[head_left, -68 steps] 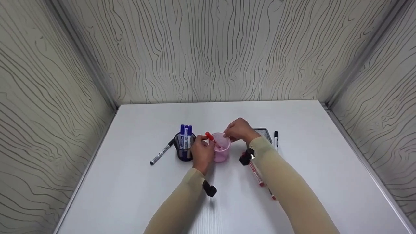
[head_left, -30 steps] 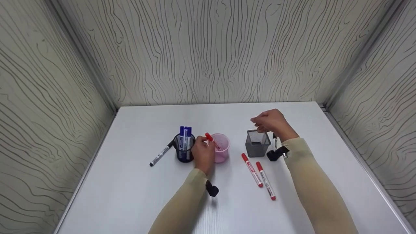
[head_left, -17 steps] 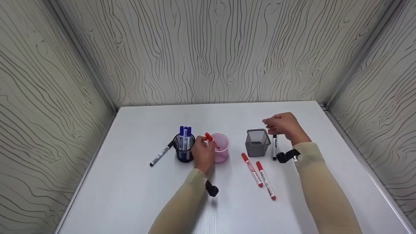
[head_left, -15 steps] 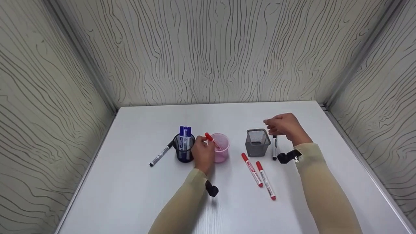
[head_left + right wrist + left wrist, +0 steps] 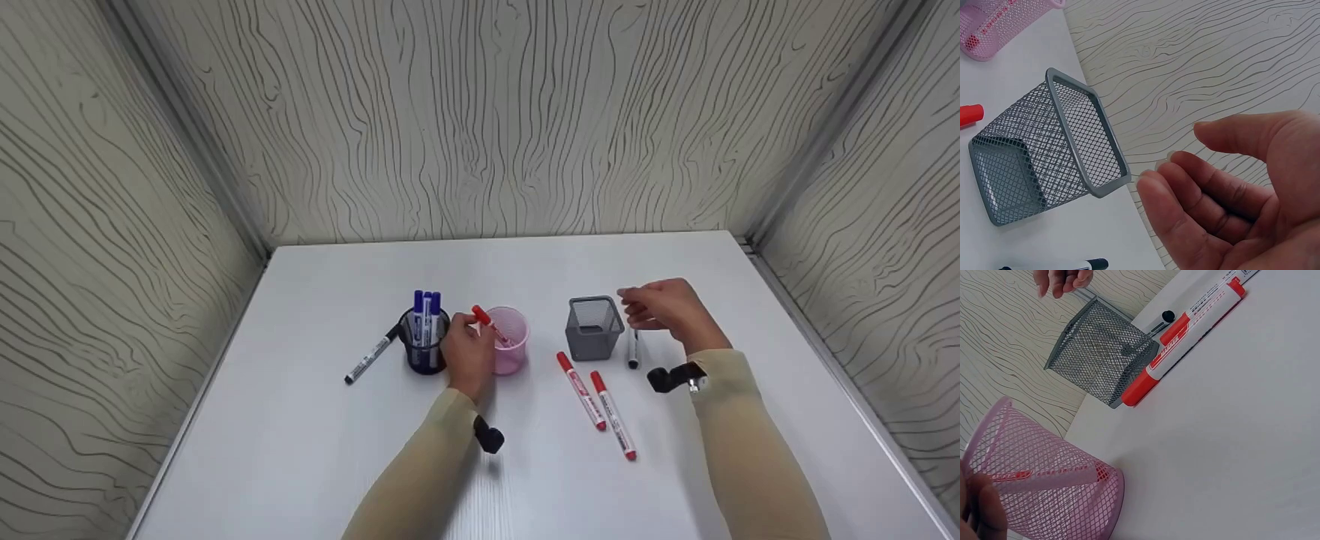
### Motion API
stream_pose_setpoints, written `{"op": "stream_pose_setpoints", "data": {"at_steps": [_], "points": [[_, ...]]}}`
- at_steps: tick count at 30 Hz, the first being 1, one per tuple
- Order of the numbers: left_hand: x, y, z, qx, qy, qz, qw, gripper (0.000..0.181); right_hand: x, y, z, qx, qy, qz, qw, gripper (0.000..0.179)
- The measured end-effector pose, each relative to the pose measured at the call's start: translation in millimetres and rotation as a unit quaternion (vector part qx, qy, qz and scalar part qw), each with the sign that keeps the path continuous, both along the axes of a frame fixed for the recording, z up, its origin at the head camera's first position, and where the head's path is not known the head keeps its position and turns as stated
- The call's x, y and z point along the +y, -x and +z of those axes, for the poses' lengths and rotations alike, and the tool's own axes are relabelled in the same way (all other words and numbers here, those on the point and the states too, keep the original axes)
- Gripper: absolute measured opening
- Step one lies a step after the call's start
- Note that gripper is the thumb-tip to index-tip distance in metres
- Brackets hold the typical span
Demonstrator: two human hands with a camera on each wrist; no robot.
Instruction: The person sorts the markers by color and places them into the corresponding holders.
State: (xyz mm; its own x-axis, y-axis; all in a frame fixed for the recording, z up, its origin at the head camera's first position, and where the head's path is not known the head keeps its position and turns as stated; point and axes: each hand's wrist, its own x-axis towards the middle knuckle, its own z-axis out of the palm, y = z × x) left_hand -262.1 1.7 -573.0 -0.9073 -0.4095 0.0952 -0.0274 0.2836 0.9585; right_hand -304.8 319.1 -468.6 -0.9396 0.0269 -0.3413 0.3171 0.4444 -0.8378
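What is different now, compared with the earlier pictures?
The right hand has moved right, from the rim of the pink mesh cup past the gray square mesh holder, and holds nothing. The left hand still grips the cup; the red marker leaning inside stayed.

The person wears long, plain beige sleeves, the left sleeve and the right sleeve alike, smooth and snug, ending at the wrist. At each cuff I see a small black camera, the left wrist camera and the right wrist camera, with a chunky, rounded head. Bright silver metal glints beside the right one. The left hand and the right hand are bare.
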Motion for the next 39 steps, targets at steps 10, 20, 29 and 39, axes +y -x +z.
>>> {"op": "stream_pose_setpoints", "data": {"at_steps": [10, 20, 29, 39], "points": [[1.6, -1.6, 4.6, -0.006, 0.005, 0.01, 0.9999, 0.017, 5.0, -7.4, -14.1, -0.021, 0.019, -0.009, 0.9996, 0.045], [1.6, -3.1, 5.4, 0.0, 0.0, 0.007, 1.0, 0.016, 2.8, -12.9, -27.2, -0.033, 0.029, -0.012, 0.9989, 0.042], [1.4, -3.2, 4.7, 0.0, -0.005, 0.003, 1.0, 0.015, -1.1, -22.2, -37.9, -0.034, 0.05, -0.005, 0.9982, 0.044], [1.1, -1.8, 1.5, 0.015, 0.0, 0.01, 0.9998, 0.014, -7.3, -32.8, -44.4, -0.036, 0.043, 0.005, 0.9984, 0.04]]}}
